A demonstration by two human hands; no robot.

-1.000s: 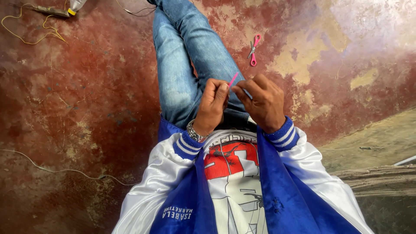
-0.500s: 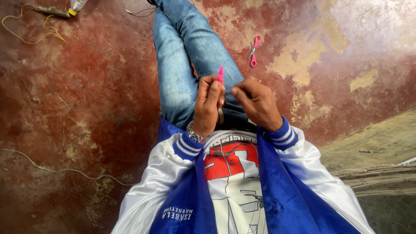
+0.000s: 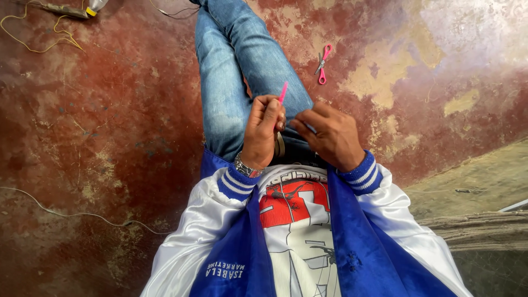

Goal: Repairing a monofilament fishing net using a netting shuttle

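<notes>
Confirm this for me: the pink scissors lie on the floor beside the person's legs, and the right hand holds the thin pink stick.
Not quite. In the head view the left hand holds the thin pink stick, not the right hand. The pink scissors do lie on the floor beside the legs.

The two hands sit close together over the lap, the left hand pinching a thin pink stick upright, the right hand just beside it with only a narrow gap between them. The blue-jeaned legs stretch away ahead and block any straight reach forward. To the right of the legs the worn red concrete floor lies open as far as the small pink-handled scissors. To the left it is broad and bare; a thin yellow cord and a pale wire lie only at its edges.
</notes>
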